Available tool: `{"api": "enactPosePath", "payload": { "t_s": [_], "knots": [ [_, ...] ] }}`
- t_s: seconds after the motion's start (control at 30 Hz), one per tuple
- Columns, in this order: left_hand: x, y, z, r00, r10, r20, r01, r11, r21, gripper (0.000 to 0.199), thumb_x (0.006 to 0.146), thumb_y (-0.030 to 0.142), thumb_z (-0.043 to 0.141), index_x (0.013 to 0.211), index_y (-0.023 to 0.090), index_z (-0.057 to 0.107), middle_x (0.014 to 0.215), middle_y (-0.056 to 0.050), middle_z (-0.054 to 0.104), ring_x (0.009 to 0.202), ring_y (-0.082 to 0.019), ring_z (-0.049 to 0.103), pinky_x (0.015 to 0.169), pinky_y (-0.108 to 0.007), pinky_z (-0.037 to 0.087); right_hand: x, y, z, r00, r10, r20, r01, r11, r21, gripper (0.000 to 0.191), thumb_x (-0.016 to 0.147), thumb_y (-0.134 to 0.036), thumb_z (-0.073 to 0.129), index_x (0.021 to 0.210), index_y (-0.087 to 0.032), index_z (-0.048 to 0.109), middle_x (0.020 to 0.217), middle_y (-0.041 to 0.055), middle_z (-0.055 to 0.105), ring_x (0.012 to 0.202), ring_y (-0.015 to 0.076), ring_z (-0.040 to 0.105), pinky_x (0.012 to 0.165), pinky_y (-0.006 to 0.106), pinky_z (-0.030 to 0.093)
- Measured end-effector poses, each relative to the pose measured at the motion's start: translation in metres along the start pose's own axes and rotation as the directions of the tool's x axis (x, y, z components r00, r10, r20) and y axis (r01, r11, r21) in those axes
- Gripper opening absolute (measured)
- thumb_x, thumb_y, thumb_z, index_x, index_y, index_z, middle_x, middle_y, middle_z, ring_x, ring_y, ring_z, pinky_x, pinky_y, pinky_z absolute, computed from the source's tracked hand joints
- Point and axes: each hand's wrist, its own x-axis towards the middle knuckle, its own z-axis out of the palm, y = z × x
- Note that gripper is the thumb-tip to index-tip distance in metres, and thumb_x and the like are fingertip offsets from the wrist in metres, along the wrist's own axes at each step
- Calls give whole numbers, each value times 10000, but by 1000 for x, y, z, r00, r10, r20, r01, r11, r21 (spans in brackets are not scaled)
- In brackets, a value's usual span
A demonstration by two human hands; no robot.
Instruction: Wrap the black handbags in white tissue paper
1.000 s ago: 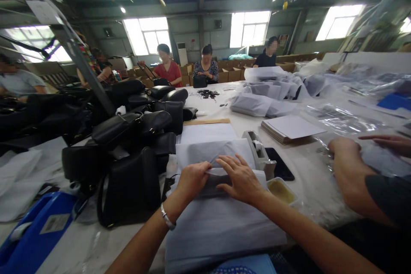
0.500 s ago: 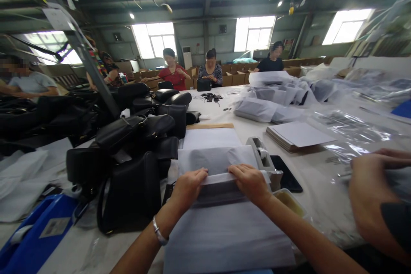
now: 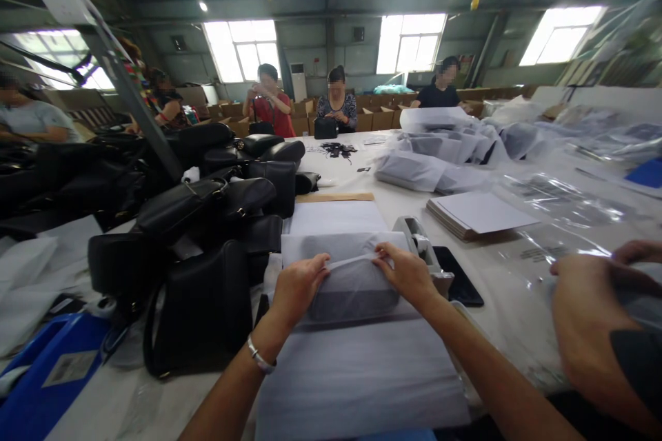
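Observation:
A dark object, its kind hidden, lies wrapped in white tissue paper [image 3: 356,300] in front of me. My left hand [image 3: 303,282] pinches the paper's folded edge on the left side. On the right, my right hand [image 3: 406,272] grips the same edge between thumb and fingers. The fold runs between the two hands across the top of the bundle. More white sheets [image 3: 362,375] lie beneath and nearer to me. A grey tape dispenser [image 3: 421,241] stands just beyond my right hand.
Black handbags [image 3: 201,310] are heaped on the left, with a blue tape dispenser [image 3: 56,365] in front. To the right are a black phone-like slab [image 3: 458,279], stacked cards [image 3: 478,212], clear plastic bags [image 3: 558,200] and a co-worker's arm [image 3: 594,331]. Wrapped bundles [image 3: 434,151] lie farther back.
Both hands have moved slightly away from me, drawing the paper's edge up over the bundle. The right hand's fingers have gone from lying over the edge to a pinch. The view has shifted a little.

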Motion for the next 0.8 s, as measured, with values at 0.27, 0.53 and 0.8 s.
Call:
{"api": "enactPosePath", "payload": {
  "t_s": [0.27,0.53,0.8],
  "knots": [
    [11,5,4,996,31,-87,-27,999,46,394,906,232,624,1295,239,563,911,-13,737,864,-192,678,976,-362,461,9,2,2,998,46,31,-46,999,-1,234,910,-288,586,1145,-282,586,956,-14,751,881,220,705,722,306,457],
    [14,5,3,998,-20,-63,20,1000,10,369,918,238,600,1286,230,574,971,-38,735,911,-209,656,927,-354,482,13,-1,-2,994,81,69,-82,996,23,264,901,-273,588,1166,-273,594,949,-8,750,881,219,703,724,308,451],
    [8,23,2,971,89,-222,-47,981,187,417,952,133,474,1352,231,536,1331,-118,606,1258,-275,535,1149,-559,284,13,-2,-1,996,72,57,-72,997,5,334,901,-265,579,1234,-268,561,936,-1,751,838,206,701,691,293,435]
  ]
}}
